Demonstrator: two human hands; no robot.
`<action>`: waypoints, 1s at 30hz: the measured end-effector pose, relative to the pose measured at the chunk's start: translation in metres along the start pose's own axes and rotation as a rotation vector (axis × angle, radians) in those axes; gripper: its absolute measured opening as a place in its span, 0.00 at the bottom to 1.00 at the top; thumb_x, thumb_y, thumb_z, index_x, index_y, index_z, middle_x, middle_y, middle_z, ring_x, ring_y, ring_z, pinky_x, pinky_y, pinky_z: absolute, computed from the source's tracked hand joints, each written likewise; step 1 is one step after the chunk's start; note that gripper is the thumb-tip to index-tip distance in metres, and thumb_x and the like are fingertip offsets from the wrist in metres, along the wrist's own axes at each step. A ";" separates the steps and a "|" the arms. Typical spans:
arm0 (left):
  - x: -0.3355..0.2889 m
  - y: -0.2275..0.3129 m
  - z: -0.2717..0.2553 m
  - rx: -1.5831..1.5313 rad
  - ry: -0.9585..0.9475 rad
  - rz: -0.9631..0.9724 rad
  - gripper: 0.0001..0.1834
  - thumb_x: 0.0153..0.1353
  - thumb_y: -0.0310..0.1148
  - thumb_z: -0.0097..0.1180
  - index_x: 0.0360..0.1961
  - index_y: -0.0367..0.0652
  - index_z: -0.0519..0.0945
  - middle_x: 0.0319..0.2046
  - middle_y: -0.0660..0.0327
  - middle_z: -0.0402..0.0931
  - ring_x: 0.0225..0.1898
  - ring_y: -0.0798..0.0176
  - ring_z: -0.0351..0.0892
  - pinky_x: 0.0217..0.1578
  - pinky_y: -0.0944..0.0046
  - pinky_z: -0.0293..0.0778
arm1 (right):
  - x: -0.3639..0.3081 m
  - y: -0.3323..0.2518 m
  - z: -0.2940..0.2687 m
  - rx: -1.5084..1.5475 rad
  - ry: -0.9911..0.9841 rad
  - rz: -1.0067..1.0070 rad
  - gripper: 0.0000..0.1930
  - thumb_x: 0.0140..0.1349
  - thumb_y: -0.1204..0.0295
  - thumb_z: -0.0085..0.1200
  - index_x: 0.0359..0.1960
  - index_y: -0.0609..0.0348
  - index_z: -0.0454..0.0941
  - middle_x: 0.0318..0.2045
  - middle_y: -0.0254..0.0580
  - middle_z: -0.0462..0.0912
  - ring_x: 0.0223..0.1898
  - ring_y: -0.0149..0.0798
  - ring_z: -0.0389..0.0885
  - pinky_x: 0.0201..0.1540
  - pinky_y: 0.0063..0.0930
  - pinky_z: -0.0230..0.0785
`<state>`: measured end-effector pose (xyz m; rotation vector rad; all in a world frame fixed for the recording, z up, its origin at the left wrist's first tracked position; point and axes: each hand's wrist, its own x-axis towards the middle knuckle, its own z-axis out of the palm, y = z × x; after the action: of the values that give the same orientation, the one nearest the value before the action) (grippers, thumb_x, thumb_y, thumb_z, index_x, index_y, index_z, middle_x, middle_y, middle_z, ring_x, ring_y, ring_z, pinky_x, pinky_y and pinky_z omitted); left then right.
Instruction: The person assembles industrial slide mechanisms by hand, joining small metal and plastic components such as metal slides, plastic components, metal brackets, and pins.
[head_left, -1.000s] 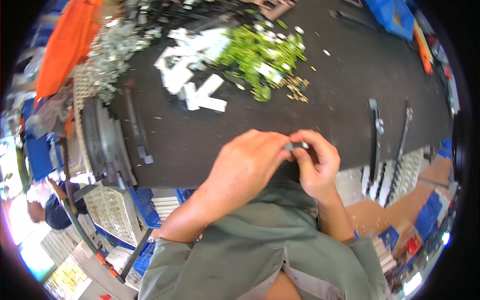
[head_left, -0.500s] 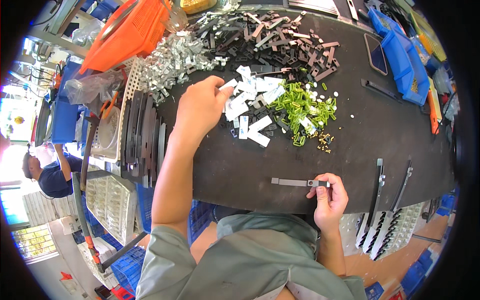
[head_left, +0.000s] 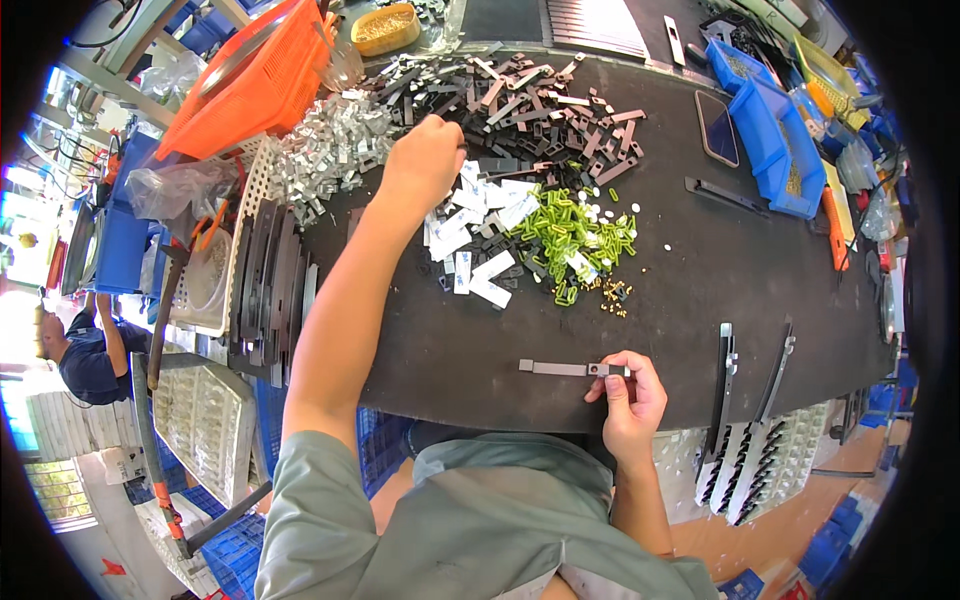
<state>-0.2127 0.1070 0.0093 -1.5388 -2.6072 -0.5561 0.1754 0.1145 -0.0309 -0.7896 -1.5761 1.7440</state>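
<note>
My right hand point(head_left: 634, 400) pinches the end of a thin grey metal strip point(head_left: 558, 369) above the near edge of the dark table, with a small black piece near the fingertips. Farther out, my left hand point(head_left: 424, 165) reaches to the near side of a heap of brown and black metal strips point(head_left: 510, 95). Its fingers are curled, and what they hold, if anything, is hidden. Just below that hand lie white adhesive-backed tabs point(head_left: 448, 243). Beside them is a pile of small green tube-like pieces point(head_left: 572, 232).
Silvery metal clips point(head_left: 335, 150) are heaped at the left, by an orange basket point(head_left: 245, 75). Blue bins point(head_left: 775, 145) and a phone point(head_left: 716, 128) lie at the right. Two long dark strips point(head_left: 722, 385) overhang the near right edge. Another person point(head_left: 92, 355) is at far left.
My left hand has moved away from the white tabs, farther out to the heap of metal strips. My right hand keeps its pinch on the grey strip. The whole view has shifted slightly.
</note>
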 end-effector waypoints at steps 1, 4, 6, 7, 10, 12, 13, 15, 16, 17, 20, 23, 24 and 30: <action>-0.005 0.007 -0.008 -0.002 0.017 -0.038 0.10 0.65 0.31 0.61 0.47 0.44 0.85 0.40 0.53 0.80 0.47 0.47 0.83 0.48 0.51 0.78 | 0.000 -0.001 0.000 0.002 0.003 0.007 0.06 0.74 0.78 0.52 0.47 0.68 0.75 0.36 0.39 0.80 0.31 0.28 0.80 0.35 0.23 0.78; -0.054 0.034 -0.037 -0.243 0.106 0.006 0.11 0.66 0.29 0.58 0.48 0.41 0.85 0.34 0.52 0.79 0.37 0.53 0.81 0.43 0.58 0.76 | -0.001 -0.002 -0.001 0.041 0.017 -0.022 0.07 0.74 0.76 0.53 0.48 0.68 0.75 0.36 0.39 0.79 0.31 0.28 0.80 0.36 0.24 0.79; -0.097 0.049 -0.037 -0.389 0.020 -0.055 0.10 0.66 0.25 0.59 0.47 0.36 0.84 0.36 0.55 0.81 0.33 0.63 0.80 0.37 0.64 0.75 | -0.002 0.004 -0.005 0.052 0.037 -0.011 0.07 0.74 0.76 0.53 0.48 0.68 0.75 0.36 0.39 0.80 0.31 0.28 0.80 0.35 0.24 0.78; -0.120 0.057 -0.038 -0.433 0.045 -0.105 0.07 0.64 0.24 0.62 0.43 0.35 0.83 0.34 0.56 0.82 0.31 0.63 0.80 0.34 0.64 0.76 | -0.002 0.004 -0.005 0.067 0.026 -0.007 0.08 0.74 0.76 0.53 0.49 0.68 0.75 0.37 0.40 0.80 0.31 0.28 0.80 0.35 0.24 0.78; -0.183 0.068 -0.027 -0.312 0.109 -0.052 0.09 0.57 0.25 0.71 0.38 0.37 0.83 0.34 0.55 0.83 0.32 0.55 0.84 0.34 0.60 0.79 | 0.001 0.004 -0.002 0.108 0.001 -0.010 0.08 0.74 0.77 0.53 0.49 0.68 0.75 0.39 0.41 0.80 0.31 0.28 0.80 0.35 0.23 0.78; -0.199 0.075 -0.033 -0.229 -0.011 -0.063 0.10 0.57 0.27 0.71 0.39 0.37 0.85 0.37 0.55 0.83 0.37 0.51 0.84 0.38 0.58 0.80 | 0.003 0.002 -0.002 0.081 -0.017 -0.006 0.07 0.74 0.77 0.53 0.49 0.68 0.75 0.40 0.41 0.80 0.31 0.28 0.80 0.35 0.23 0.78; -0.200 0.080 -0.041 -0.212 -0.039 -0.069 0.11 0.57 0.28 0.71 0.40 0.38 0.86 0.39 0.55 0.84 0.39 0.50 0.84 0.40 0.57 0.80 | 0.002 0.002 -0.004 0.057 -0.033 -0.012 0.07 0.73 0.78 0.53 0.49 0.68 0.75 0.40 0.42 0.80 0.31 0.28 0.81 0.35 0.23 0.78; -0.190 0.083 -0.051 -0.209 -0.054 -0.057 0.11 0.59 0.29 0.70 0.42 0.39 0.87 0.40 0.54 0.84 0.41 0.50 0.84 0.41 0.56 0.80 | -0.001 0.005 -0.004 0.046 -0.032 -0.005 0.07 0.73 0.78 0.53 0.49 0.68 0.75 0.41 0.42 0.81 0.31 0.28 0.81 0.35 0.23 0.79; -0.180 0.087 -0.052 -0.234 -0.001 -0.039 0.10 0.59 0.28 0.69 0.42 0.39 0.87 0.41 0.54 0.84 0.41 0.50 0.84 0.41 0.56 0.80 | 0.000 0.006 -0.004 0.048 -0.032 -0.007 0.07 0.73 0.79 0.53 0.49 0.68 0.76 0.41 0.42 0.81 0.31 0.28 0.81 0.35 0.23 0.79; -0.171 0.089 -0.048 -0.252 0.022 -0.010 0.10 0.59 0.27 0.68 0.42 0.40 0.87 0.41 0.54 0.84 0.41 0.50 0.84 0.41 0.56 0.80 | 0.001 0.006 -0.005 0.042 -0.036 -0.011 0.07 0.73 0.79 0.53 0.49 0.68 0.76 0.41 0.42 0.81 0.31 0.28 0.81 0.35 0.23 0.79; -0.141 0.095 -0.033 -0.284 0.011 0.094 0.09 0.59 0.26 0.68 0.42 0.39 0.86 0.40 0.55 0.83 0.39 0.49 0.84 0.41 0.55 0.80 | -0.001 0.005 -0.005 0.042 -0.001 0.005 0.07 0.73 0.79 0.53 0.48 0.69 0.76 0.42 0.43 0.81 0.31 0.29 0.82 0.36 0.23 0.79; -0.118 0.098 -0.005 -0.306 0.042 0.163 0.08 0.62 0.31 0.67 0.40 0.40 0.86 0.38 0.56 0.83 0.37 0.50 0.83 0.39 0.55 0.79 | -0.002 0.007 -0.004 0.096 0.021 -0.011 0.07 0.73 0.79 0.53 0.49 0.69 0.76 0.41 0.44 0.81 0.31 0.30 0.82 0.36 0.23 0.79; -0.112 0.103 0.000 -0.226 -0.006 0.075 0.08 0.63 0.33 0.65 0.38 0.39 0.86 0.37 0.56 0.82 0.36 0.50 0.83 0.38 0.55 0.78 | -0.002 0.007 -0.003 0.108 0.021 -0.029 0.07 0.73 0.79 0.53 0.49 0.69 0.75 0.41 0.44 0.81 0.31 0.30 0.82 0.36 0.24 0.79; -0.099 0.121 0.020 -0.076 -0.072 -0.073 0.10 0.64 0.37 0.65 0.34 0.40 0.84 0.35 0.57 0.79 0.34 0.50 0.83 0.37 0.54 0.78 | -0.001 0.004 -0.004 0.099 0.004 -0.028 0.06 0.73 0.79 0.53 0.48 0.69 0.75 0.39 0.43 0.81 0.31 0.29 0.82 0.36 0.24 0.79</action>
<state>-0.0566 0.0835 0.0011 -1.5166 -2.7362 -0.6236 0.1789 0.1162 -0.0351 -0.7192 -1.4786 1.7848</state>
